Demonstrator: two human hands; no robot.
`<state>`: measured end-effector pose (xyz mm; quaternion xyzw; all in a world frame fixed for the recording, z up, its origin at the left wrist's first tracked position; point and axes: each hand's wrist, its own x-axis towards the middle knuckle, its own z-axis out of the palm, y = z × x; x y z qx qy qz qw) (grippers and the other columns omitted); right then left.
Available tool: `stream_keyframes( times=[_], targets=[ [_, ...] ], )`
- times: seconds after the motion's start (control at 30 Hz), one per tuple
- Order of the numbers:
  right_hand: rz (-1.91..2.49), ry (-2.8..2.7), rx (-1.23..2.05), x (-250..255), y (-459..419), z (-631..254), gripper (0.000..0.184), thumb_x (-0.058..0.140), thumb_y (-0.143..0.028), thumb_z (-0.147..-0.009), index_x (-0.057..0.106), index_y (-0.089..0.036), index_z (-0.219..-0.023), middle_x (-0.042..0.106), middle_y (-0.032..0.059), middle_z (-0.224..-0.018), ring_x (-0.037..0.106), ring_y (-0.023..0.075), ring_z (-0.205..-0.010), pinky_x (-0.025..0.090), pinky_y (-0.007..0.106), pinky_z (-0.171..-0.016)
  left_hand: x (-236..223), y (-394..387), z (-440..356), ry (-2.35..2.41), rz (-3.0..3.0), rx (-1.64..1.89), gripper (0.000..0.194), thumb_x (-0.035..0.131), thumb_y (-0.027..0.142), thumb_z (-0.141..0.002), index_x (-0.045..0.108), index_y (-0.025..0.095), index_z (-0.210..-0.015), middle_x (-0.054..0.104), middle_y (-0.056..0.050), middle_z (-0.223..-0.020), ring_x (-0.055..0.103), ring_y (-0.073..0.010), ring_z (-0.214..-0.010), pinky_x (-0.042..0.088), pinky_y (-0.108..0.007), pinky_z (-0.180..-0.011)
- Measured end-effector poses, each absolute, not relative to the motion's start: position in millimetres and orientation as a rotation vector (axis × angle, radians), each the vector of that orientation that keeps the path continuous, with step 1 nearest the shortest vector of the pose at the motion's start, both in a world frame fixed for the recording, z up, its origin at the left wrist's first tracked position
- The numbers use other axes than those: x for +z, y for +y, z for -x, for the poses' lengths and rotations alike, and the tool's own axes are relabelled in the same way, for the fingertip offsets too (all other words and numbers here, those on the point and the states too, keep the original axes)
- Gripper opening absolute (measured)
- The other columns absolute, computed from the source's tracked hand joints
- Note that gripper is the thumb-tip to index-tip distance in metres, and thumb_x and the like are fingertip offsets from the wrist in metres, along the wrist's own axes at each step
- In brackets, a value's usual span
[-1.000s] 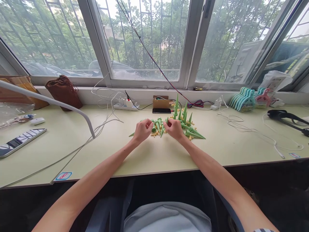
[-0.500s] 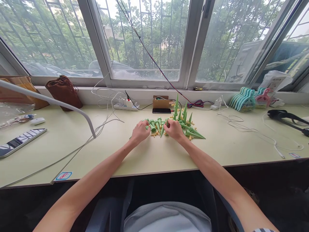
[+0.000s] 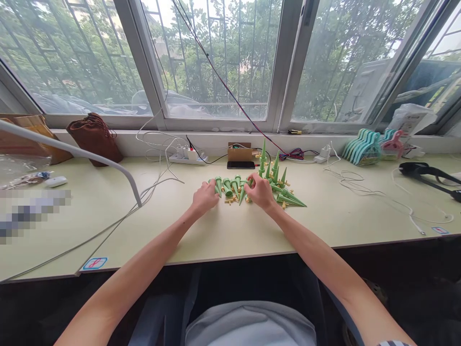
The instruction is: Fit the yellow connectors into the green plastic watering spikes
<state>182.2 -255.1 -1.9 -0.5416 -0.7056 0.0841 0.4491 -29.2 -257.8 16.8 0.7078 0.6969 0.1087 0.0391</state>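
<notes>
1. One pale yellow-green desk (image 3: 230,235) carries two blue-edged paper labels (image 3: 95,263) along its near edge.
2. Two bare hands work over it. The left hand (image 3: 205,196) curls its fingers down at the left end of a pile; whether it grips anything, I cannot tell. The right hand (image 3: 259,190) bends thumb and forefinger close together among the pieces; its grip is also unclear.
3. Between the hands lie at least four green plastic cone-shaped spikes (image 3: 227,188), beside small yellow plastic valves (image 3: 230,201), too crowded to count.
4. Right of the right hand, at least two more spikes lie flat; beyond, about four point upward.
5. Behind stand one black phone (image 3: 240,165) and one brown cardboard box (image 3: 240,154).
</notes>
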Motion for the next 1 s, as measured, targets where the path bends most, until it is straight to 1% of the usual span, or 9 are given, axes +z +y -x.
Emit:
stream_keyframes(
  times=[0.1,0.2,0.33,0.43,0.53,0.63,0.7,0.83,1.0],
  targets=[
    [1.273,-1.673,0.188,1,-259,-182,0.014,0.057,-0.03,-0.084,0.058,-0.02,-0.093,0.047,-0.0056,-0.059,0.045,0.0128,-0.054,0.033,0.024,-0.059,18,-260,29,2.145,-2.184,0.3,0.039,0.051,0.02,-0.088,0.053,0.022,-0.127,0.061,-0.017,-0.119,0.066,-0.033,-0.101,0.049,-0.039,-0.079],
    [1.194,-1.587,0.162,3,-262,-181,0.017,0.054,-0.033,-0.087,0.057,-0.02,-0.096,0.043,-0.0068,-0.058,0.043,0.0125,-0.054,0.035,0.024,-0.06,18,-259,30,2.14,-2.217,0.278,0.037,0.05,0.018,-0.088,0.055,0.023,-0.125,0.062,-0.017,-0.119,0.066,-0.0324,-0.1,0.049,-0.038,-0.078],
    [1.107,-1.544,0.125,4,-267,-180,0.017,0.048,-0.036,-0.091,0.056,-0.02,-0.093,0.04,-0.0069,-0.058,0.042,0.0125,-0.054,0.036,0.025,-0.061,16,-258,31,2.15,-2.269,0.306,0.03,0.049,0.022,-0.09,0.058,0.022,-0.12,0.061,-0.017,-0.118,0.067,-0.0321,-0.095,0.049,-0.038,-0.075],
    [1.049,-1.612,0.111,2,-270,-176,0.018,0.046,-0.036,-0.093,0.055,-0.021,-0.09,0.04,-0.0061,-0.057,0.042,0.0127,-0.054,0.038,0.026,-0.062,15,-258,29,2.115,-2.327,0.375,0.022,0.05,0.025,-0.092,0.062,0.021,-0.108,0.062,-0.016,-0.113,0.067,-0.0314,-0.09,0.049,-0.038,-0.073],
    [1.013,-1.745,0.141,-2,-272,-169,0.016,0.046,-0.033,-0.094,0.056,-0.021,-0.09,0.046,-0.004,-0.061,0.044,0.013,-0.057,0.04,0.026,-0.065,14,-259,26,2.013,-2.383,0.483,0.018,0.05,0.031,-0.093,0.064,0.022,-0.099,0.064,-0.014,-0.106,0.066,-0.0305,-0.088,0.049,-0.038,-0.073],
    [0.923,-1.92,0.206,-8,-274,-163,0.014,0.047,-0.029,-0.094,0.057,-0.021,-0.091,0.053,-0.0004,-0.072,0.047,0.0131,-0.062,0.041,0.025,-0.066,11,-259,23,1.884,-2.403,0.597,0.018,0.051,0.035,-0.092,0.064,0.022,-0.092,0.066,-0.011,-0.097,0.065,-0.029,-0.089,0.049,-0.037,-0.076],
    [0.854,-2.027,0.24,-11,-274,-158,0.012,0.048,-0.024,-0.094,0.059,-0.02,-0.092,0.056,0.0017,-0.079,0.049,0.0131,-0.066,0.041,0.025,-0.068,9,-257,22,1.812,-2.404,0.67,0.017,0.052,0.034,-0.091,0.064,0.022,-0.089,0.067,-0.01,-0.094,0.065,-0.0281,-0.09,0.049,-0.037,-0.077],
    [0.883,-2.17,0.287,-19,-273,-152,0.013,0.049,-0.014,-0.092,0.061,-0.017,-0.091,0.055,0.0029,-0.082,0.05,0.014,-0.07,0.04,0.025,-0.069,6,-253,23,1.731,-2.394,0.799,0.014,0.052,0.031,-0.089,0.062,0.022,-0.086,0.069,-0.009,-0.092,0.065,-0.0268,-0.09,0.049,-0.035,-0.078],
    [1.03,-2.235,0.253,-23,-272,-150,0.017,0.048,-0.01,-0.092,0.064,-0.015,-0.09,0.056,0.0049,-0.087,0.052,0.0148,-0.075,0.04,0.026,-0.073,6,-252,23,1.738,-2.326,0.909,0.015,0.053,0.033,-0.09,0.061,0.021,-0.086,0.07,-0.009,-0.09,0.065,-0.0255,-0.084,0.048,-0.035,-0.076]
  ],
)
